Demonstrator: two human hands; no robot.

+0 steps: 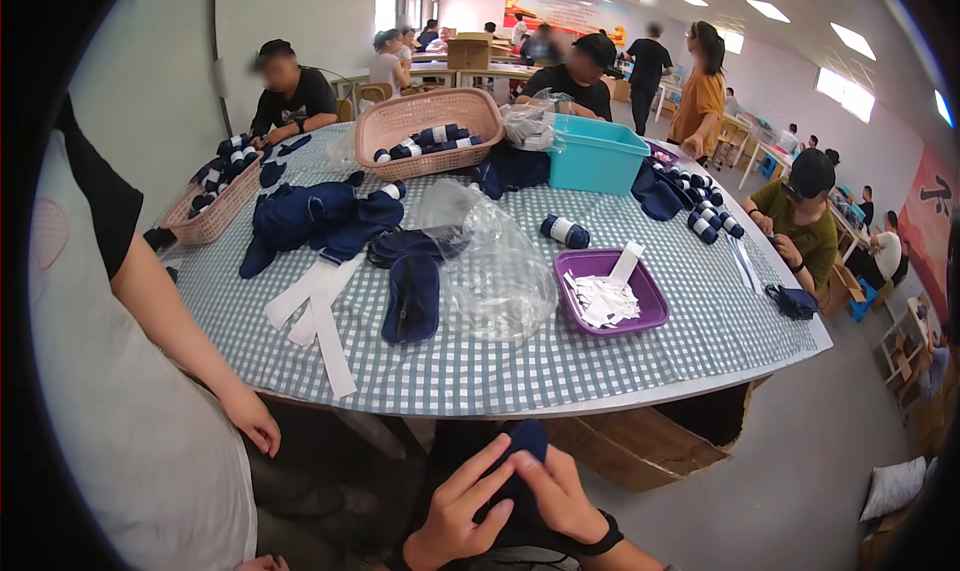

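Note:
Below the table's near edge, my left hand and my right hand come together on a small folded navy cloth piece. My left hand's fingers press over the cloth from its left side. The right thumb lies along its face, with the other right fingers mostly hidden behind. Only the rounded top and a strip between the hands show, so its exact kind is unclear. On the table ahead lies a flat navy cloth piece, beside a crumpled clear plastic bag.
A purple basket of white paper strips stands near a navy roll with a white band. Farther back are a turquoise bin and a pink basket. Long white strips lie left. A person stands close at my left.

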